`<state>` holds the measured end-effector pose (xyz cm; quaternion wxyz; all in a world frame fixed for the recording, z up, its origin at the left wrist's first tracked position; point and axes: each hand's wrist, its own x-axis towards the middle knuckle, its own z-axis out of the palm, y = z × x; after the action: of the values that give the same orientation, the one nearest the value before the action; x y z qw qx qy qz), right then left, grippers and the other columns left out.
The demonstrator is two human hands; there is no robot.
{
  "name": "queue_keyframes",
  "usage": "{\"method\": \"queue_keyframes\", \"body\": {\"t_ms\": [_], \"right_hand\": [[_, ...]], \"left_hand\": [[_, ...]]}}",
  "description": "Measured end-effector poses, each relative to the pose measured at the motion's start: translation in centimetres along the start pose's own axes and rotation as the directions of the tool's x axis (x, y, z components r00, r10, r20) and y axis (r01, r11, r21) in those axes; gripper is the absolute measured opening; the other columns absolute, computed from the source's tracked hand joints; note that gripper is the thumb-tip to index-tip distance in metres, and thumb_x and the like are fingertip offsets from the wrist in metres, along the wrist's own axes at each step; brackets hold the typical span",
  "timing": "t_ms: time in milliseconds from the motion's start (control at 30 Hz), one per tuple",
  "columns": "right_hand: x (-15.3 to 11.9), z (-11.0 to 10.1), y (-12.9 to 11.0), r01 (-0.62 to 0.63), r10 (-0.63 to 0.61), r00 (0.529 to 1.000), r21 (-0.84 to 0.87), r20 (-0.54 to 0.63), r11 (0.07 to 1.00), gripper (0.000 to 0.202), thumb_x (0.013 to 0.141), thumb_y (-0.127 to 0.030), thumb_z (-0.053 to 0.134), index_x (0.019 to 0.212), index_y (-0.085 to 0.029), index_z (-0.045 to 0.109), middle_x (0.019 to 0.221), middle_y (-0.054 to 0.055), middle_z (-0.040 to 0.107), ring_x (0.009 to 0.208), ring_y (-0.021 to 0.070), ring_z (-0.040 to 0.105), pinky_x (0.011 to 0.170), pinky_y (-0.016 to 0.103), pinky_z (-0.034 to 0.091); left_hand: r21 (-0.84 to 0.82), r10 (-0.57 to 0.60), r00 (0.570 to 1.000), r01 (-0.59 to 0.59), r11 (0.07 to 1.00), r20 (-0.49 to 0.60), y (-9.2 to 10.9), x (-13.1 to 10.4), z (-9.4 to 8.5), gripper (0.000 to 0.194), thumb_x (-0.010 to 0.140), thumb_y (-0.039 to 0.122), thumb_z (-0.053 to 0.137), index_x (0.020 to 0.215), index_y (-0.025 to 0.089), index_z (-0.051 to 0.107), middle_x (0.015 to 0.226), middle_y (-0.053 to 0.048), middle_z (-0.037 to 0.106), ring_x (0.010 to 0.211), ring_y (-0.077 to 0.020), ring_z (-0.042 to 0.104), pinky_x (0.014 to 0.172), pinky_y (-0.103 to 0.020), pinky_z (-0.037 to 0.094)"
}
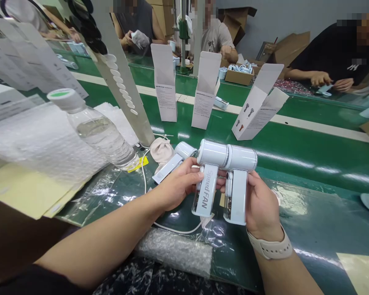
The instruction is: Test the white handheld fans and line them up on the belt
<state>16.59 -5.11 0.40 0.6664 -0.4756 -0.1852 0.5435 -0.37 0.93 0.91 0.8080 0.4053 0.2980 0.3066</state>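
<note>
My left hand [178,185] is closed on a light blue fan [209,180] whose handle reads "Speed FAN". A second light blue fan [240,184] is in my right hand [263,205], its handle turned with a clear side part to the left. The two fans are upright, side by side, with their round heads touching. Just left of them a third blue fan [169,166] lies on the table beside a crumpled white cloth [161,150]. My fingers behind the handles are partly hidden.
Three open white boxes [167,100] stand across the green table. At left are a water bottle [100,133], a leaning metal post [127,94] and bubble wrap sheets [43,139]. A white cable [178,232] curves below my hands. Other people work beyond.
</note>
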Motion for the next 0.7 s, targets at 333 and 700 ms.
{"method": "queue_keyframes", "body": {"t_ms": [333,700], "right_hand": [[0.11,0.23,-0.52,-0.091,0.090,0.995,0.019,0.030,0.996,0.025,0.075,-0.033,0.061,0.094,-0.019,0.069,0.078,0.008,0.078,0.065,0.0222,0.072,0.063,0.036,0.063],[-0.19,0.12,-0.38,-0.022,0.022,0.999,0.018,0.033,1.000,0.023,0.078,-0.034,0.061,0.096,-0.022,0.068,0.079,0.005,0.077,0.069,0.0248,0.073,0.063,0.039,0.061]], "left_hand": [[0.029,-0.017,0.999,0.016,0.999,0.036,-0.10,0.29,-0.51,0.050,0.081,0.044,0.078,0.113,0.021,0.048,0.108,-0.012,0.075,0.098,-0.0270,0.075,0.086,-0.042,0.057],[0.044,0.035,0.993,-0.040,0.998,0.111,0.04,0.32,-0.89,0.055,0.083,0.041,0.077,0.125,0.021,0.047,0.104,-0.011,0.077,0.093,-0.0264,0.075,0.077,-0.036,0.058]]}}
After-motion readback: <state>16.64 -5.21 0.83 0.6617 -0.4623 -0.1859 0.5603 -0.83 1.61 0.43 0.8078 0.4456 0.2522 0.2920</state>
